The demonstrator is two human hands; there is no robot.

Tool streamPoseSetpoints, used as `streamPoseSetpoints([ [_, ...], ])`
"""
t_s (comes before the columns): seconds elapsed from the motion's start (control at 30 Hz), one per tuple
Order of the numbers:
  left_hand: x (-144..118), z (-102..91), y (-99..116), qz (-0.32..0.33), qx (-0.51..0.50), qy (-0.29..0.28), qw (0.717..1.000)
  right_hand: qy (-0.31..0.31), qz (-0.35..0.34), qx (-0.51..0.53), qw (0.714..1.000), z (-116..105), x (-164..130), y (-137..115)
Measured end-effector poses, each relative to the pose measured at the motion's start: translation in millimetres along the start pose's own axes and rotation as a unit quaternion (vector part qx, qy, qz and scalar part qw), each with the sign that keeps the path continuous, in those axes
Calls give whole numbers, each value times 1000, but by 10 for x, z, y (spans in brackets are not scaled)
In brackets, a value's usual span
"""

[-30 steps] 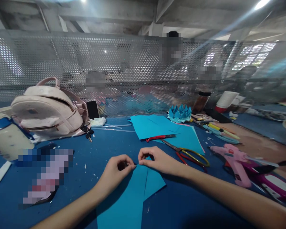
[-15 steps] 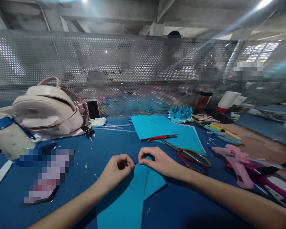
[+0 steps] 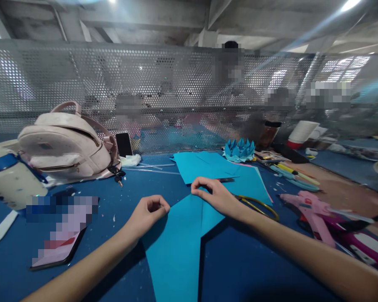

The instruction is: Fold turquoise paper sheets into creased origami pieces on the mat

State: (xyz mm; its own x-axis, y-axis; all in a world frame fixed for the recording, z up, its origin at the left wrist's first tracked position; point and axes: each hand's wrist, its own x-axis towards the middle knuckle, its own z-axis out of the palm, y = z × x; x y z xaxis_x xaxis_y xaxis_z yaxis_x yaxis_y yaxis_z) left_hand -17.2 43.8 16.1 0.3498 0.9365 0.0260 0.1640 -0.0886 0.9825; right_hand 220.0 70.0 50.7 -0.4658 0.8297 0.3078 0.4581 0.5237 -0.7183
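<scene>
A: Where is the folded bright-blue paper sheet [image 3: 178, 245]?

B: On or just above the dark-blue table [image 3: 239, 272], centre; contact unclear. Near end out of view.

A: Hands?

B: Left hand [image 3: 145, 217]: fingertips together, pinching the upper left edge. Right hand [image 3: 219, 198]: narrow pinch at the top corner.

A: Handling?

B: Judgement: pinch lightly, hold the edge between the hands taut, align layers before pressing any crease. Hard gripping could dent the corner. Avoid bumping the yellow-handled metal scissors [image 3: 264, 206], partly hidden behind the right forearm.
</scene>
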Motion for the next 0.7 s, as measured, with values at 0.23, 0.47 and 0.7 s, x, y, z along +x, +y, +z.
streamPoseSetpoints([
  [0.23, 19, -107, 28, -11, -24, 38, 999, 57, 0, -31, 998, -156, 84, 202],
  [0.47, 52, -218, 51, -33, -44, 61, 997, 104, -2, -58, 993, -299, 159, 411],
  [0.7, 101, -313, 15, -58, -69, 76, 993, 117, -7, -72, 991, -387, 175, 524],
])
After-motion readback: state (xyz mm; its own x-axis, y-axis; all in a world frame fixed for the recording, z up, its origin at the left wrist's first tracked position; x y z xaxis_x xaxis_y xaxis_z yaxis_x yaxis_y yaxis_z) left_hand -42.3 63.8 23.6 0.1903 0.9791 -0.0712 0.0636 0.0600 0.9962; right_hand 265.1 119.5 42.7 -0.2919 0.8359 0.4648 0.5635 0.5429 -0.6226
